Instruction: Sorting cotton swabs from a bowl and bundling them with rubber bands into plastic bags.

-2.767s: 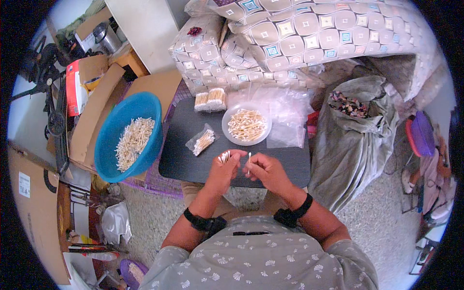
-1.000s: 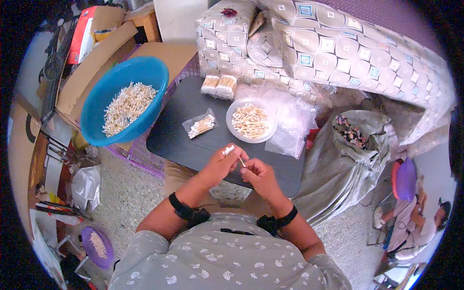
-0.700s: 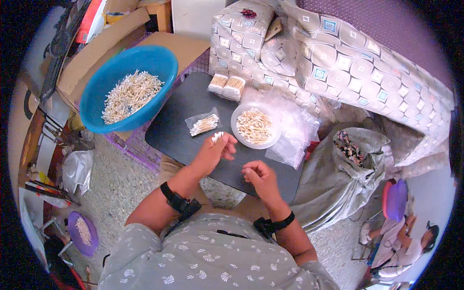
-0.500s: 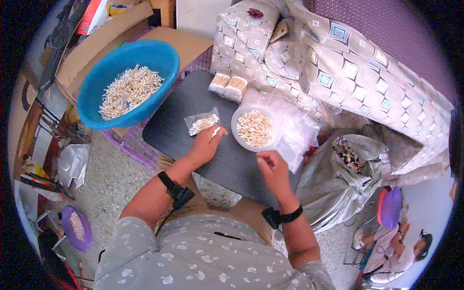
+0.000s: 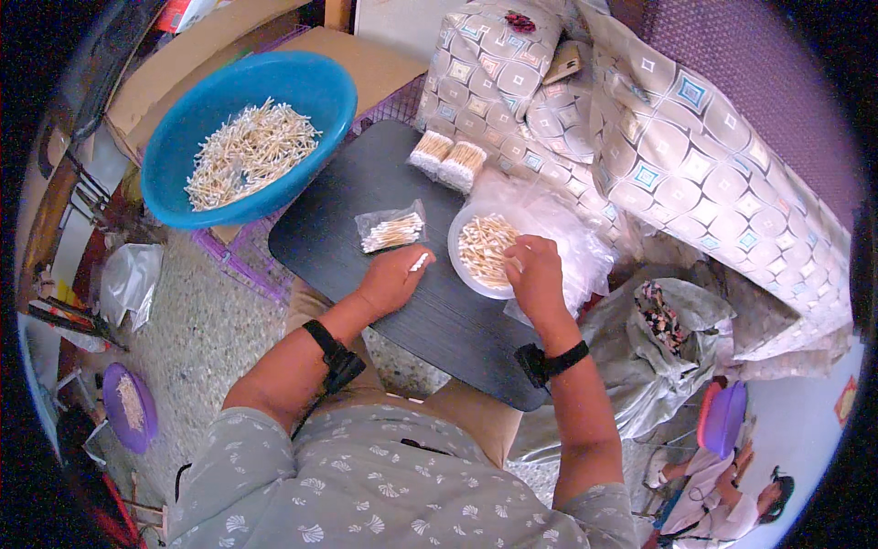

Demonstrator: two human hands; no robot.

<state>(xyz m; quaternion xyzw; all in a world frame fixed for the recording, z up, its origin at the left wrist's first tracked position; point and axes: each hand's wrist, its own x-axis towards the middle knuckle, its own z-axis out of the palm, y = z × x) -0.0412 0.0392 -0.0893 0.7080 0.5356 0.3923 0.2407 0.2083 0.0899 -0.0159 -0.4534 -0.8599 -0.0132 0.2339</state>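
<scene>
My left hand (image 5: 393, 278) is closed around a few cotton swabs, whose white tips (image 5: 419, 262) poke out beside the thumb. Just beyond it, a small clear bag (image 5: 391, 227) with cotton swabs inside lies on the dark tabletop (image 5: 334, 206). My right hand (image 5: 540, 279) reaches over the rim of a round white bowl (image 5: 465, 262), fingers pinched together among loose cotton swabs (image 5: 486, 245). What the pinch holds, if anything, is hidden. Farther back on the table stand two filled packs of cotton swabs (image 5: 446, 159), side by side.
A big blue basin (image 5: 169, 169) of loose swabs stands at the far left. Clear plastic bags (image 5: 572, 261) lie right of the bowl, near a patterned covered seat (image 5: 640, 137). A grey sack (image 5: 594, 366) stands at right. Another person (image 5: 722, 503) sits beyond, near a purple tub (image 5: 727, 416).
My right hand has moved forward from the table's near side to the bowl, its fingers now at the swabs. My left hand stays closed on its swabs. The view has shifted slightly.
</scene>
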